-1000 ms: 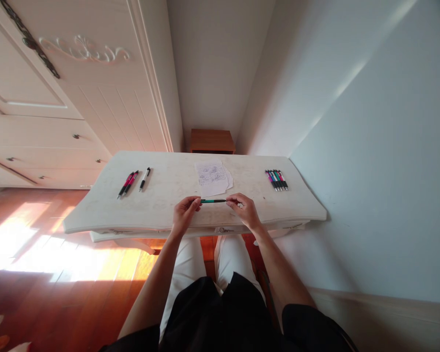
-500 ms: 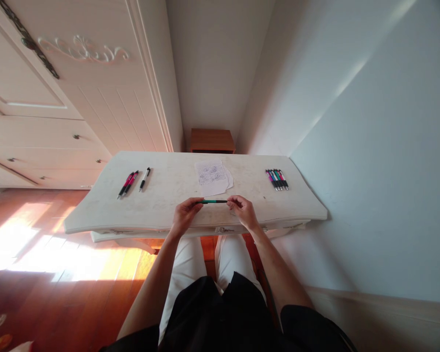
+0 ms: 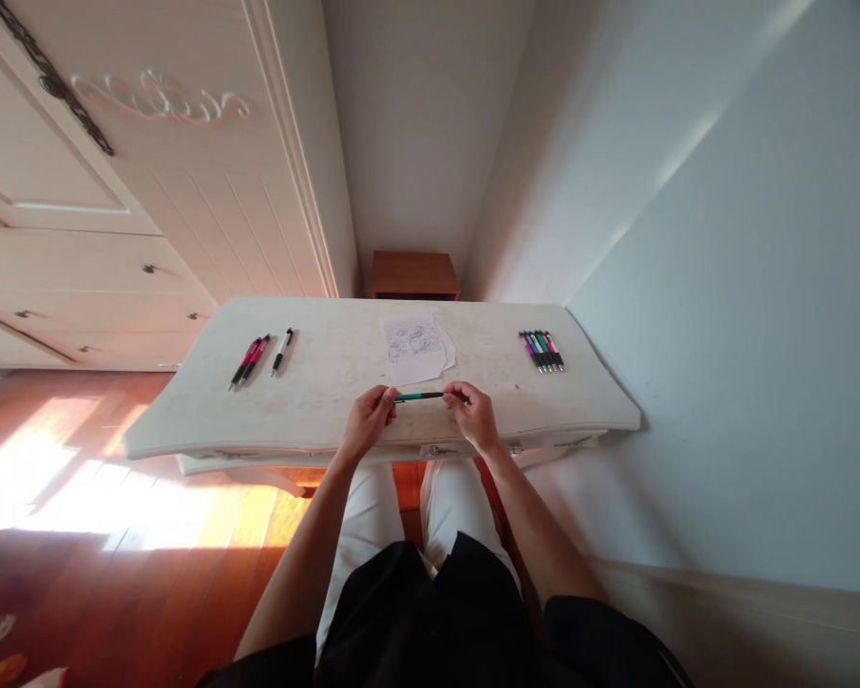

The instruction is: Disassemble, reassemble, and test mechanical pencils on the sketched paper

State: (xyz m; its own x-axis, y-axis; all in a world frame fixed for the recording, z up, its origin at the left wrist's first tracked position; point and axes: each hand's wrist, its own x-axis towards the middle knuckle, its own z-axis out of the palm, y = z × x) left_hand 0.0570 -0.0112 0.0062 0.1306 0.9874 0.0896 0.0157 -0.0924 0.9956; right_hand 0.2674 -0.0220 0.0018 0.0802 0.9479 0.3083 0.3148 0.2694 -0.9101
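A teal pen with a black grip [image 3: 419, 396] lies level between my two hands, above the table's front part. My left hand [image 3: 370, 417] is closed on its left end. At the other end, the fingertips of my right hand [image 3: 473, 411] pinch the dark tip. Just beyond the pen are scribbled paper sheets [image 3: 412, 349], partly overlapping. On the left of the table lie two pink-and-black pens [image 3: 250, 361] side by side, with a white-and-black pen [image 3: 282, 352] near them. A row of several coloured pens [image 3: 542, 351] lies on the right.
The white table [image 3: 330, 344] has a wavy front edge and stands close to the right wall [image 3: 723, 334]. A white cabinet [image 3: 222, 210] rises behind its left side. A small brown wooden stand [image 3: 416, 272] is behind the table.
The pen has tilted slightly, its left end now a little lower. My left hand has turned a little on it; the pens and paper on the table have not moved.
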